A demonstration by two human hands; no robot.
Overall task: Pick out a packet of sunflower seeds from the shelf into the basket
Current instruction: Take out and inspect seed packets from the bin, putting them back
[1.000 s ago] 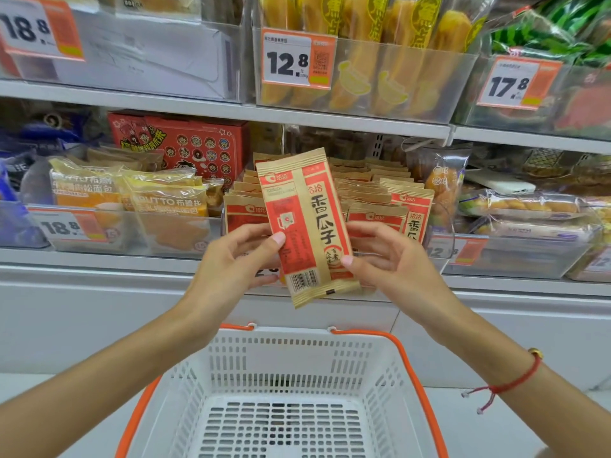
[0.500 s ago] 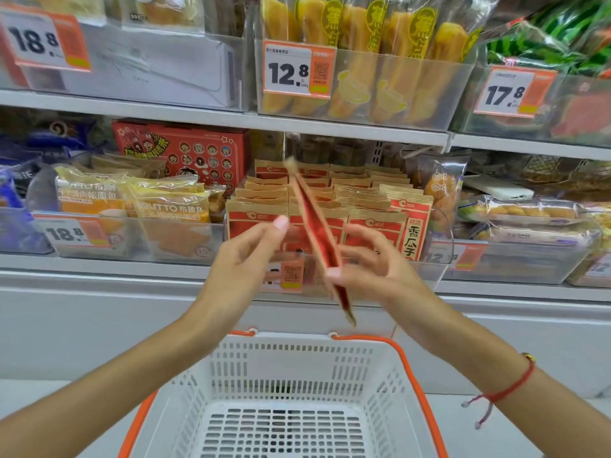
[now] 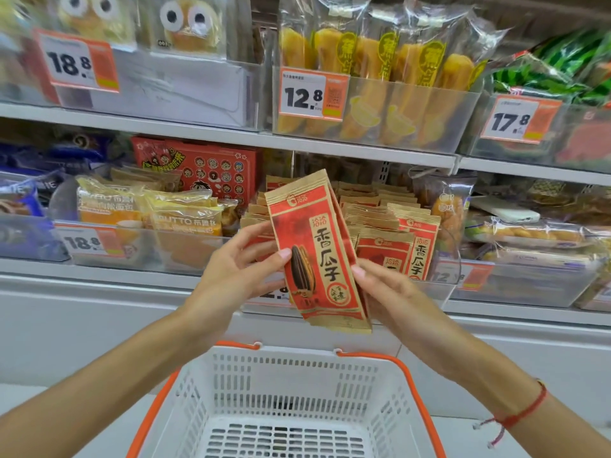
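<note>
Both hands pinched one packet of sunflower seeds (image 3: 315, 256) by its side edges and held it in the air, above the basket (image 3: 284, 391) and in front of the lower shelf (image 3: 109, 269). The left hand (image 3: 231, 269) gripped the packet's left edge, its thumb pressed on the printed front beside the picture of the seed and its fingers curled behind. The packet stood nearly upright between the two hands, its top tilted a little to the left, the red and tan front with the black characters turned to the camera. The right hand (image 3: 393, 292) held the packet's lower right edge, fingertips on the rim and the rest of the fingers folded behind. Both forearms reached up from the lower corners of the view and met at the packet; a red string bracelet (image 3: 519, 411) lay round the right wrist. Behind the packet, more packets of the same kind (image 3: 396, 239) stood in rows in a clear bin on that shelf. The white basket with orange handles sat directly below the hands.
</note>
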